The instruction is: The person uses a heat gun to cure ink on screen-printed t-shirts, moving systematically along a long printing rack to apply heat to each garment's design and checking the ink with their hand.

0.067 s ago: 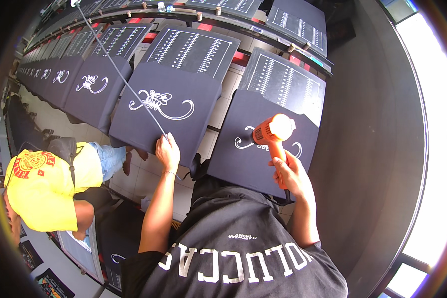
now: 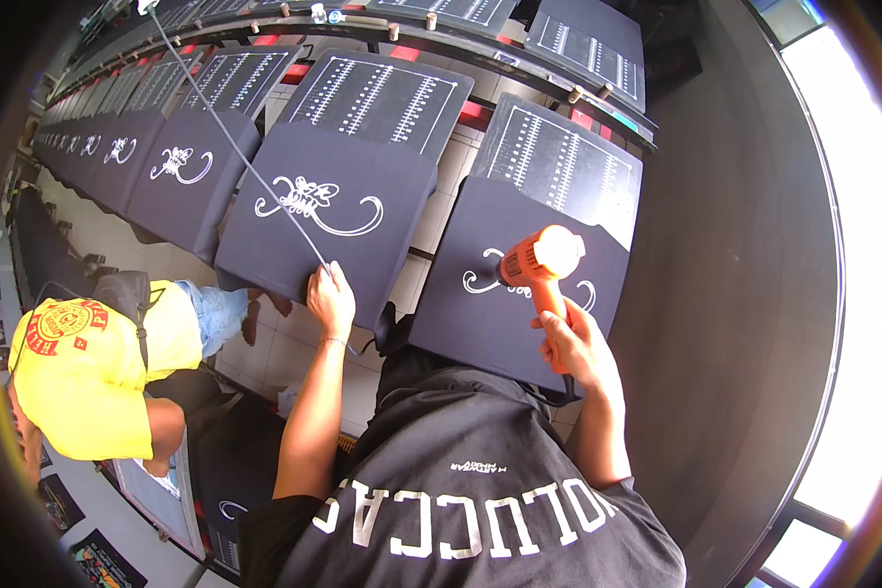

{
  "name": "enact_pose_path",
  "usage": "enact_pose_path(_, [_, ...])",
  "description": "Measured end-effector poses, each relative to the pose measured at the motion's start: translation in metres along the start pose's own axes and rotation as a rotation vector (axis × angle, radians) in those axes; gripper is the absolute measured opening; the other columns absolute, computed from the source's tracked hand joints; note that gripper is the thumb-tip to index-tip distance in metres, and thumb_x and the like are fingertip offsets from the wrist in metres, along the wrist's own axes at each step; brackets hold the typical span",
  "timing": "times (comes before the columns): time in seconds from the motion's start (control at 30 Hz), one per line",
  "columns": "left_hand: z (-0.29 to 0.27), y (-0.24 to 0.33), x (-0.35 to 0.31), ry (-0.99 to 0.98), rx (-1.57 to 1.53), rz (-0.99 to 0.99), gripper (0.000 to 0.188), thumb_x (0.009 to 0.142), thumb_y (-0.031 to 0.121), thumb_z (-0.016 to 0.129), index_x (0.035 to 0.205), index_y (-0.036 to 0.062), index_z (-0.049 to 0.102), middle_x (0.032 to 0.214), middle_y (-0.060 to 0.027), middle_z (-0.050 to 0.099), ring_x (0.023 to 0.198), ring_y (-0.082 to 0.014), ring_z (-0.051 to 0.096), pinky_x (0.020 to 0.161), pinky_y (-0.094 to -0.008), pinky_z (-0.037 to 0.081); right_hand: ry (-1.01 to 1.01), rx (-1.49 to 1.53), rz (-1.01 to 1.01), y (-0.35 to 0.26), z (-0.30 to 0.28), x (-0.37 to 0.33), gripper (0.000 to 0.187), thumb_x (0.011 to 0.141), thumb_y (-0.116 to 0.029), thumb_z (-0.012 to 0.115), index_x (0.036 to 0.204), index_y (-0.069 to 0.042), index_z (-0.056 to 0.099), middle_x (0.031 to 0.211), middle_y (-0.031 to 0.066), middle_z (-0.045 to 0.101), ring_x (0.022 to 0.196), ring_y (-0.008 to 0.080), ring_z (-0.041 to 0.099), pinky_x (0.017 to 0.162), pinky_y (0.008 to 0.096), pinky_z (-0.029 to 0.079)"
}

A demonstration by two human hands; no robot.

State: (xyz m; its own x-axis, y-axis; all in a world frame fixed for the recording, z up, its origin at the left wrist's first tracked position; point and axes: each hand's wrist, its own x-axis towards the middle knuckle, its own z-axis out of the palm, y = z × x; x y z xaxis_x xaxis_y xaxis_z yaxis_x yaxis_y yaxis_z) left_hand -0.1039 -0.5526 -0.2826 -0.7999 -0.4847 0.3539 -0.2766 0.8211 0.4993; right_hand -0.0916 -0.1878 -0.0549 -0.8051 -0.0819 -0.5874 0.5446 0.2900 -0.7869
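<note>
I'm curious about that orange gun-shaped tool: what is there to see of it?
The orange gun-shaped tool looks like plastic. It has a thick barrel with dark markings, a rounded rear washed pale by light, and a handle gripped in the right hand. Its short dark nozzle faces the picture's left. It sits over the dark cloth, partly hiding a white design. Whether it is running or touches the cloth, I cannot tell.
</note>
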Motion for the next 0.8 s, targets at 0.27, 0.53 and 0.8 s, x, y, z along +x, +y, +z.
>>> enact_pose_path(0.27, [0.004, -0.003, -0.001, 0.015, -0.012, 0.008, 0.034, 0.1, 0.025, 0.053, 0.078, -0.0003, 0.057, 0.072, -0.0184, 0.061, 0.073, -0.0386, 0.061, 0.066, -0.0491, 0.048, -0.014, -0.001, -0.002, 0.006, -0.003, -0.01, 0.031, 0.098, -0.025, 0.056, 0.12, -0.002, 0.055, 0.09, 0.0032, 0.062, 0.063, 0.009, 0.056, 0.051, 0.0255, 0.047])
enact_pose_path(0.53, [0.002, -0.003, -0.003, 0.021, -0.003, 0.014, 0.032, 0.099, 0.025, 0.054, 0.08, -0.0007, 0.06, 0.076, -0.0192, 0.064, 0.075, -0.0388, 0.062, 0.069, -0.0493, 0.05, -0.145, -0.035, -0.022, 0.009, 0.003, -0.012, 0.036, 0.1, -0.029, 0.058, 0.122, -0.001, 0.053, 0.092, 0.0026, 0.062, 0.064, 0.0081, 0.056, 0.052, 0.0245, 0.049])
enact_pose_path(0.8, [-0.003, 0.003, -0.003, -0.001, -0.013, 0.0, 0.034, 0.1, 0.026, 0.053, 0.081, -0.0016, 0.059, 0.076, -0.0196, 0.063, 0.076, -0.0387, 0.062, 0.069, -0.0491, 0.05, -0.221, -0.04, -0.026, -0.001, 0.02, -0.004, 0.034, 0.101, -0.026, 0.055, 0.123, 0.0, 0.052, 0.092, 0.0037, 0.063, 0.063, 0.0081, 0.056, 0.056, 0.0251, 0.05])
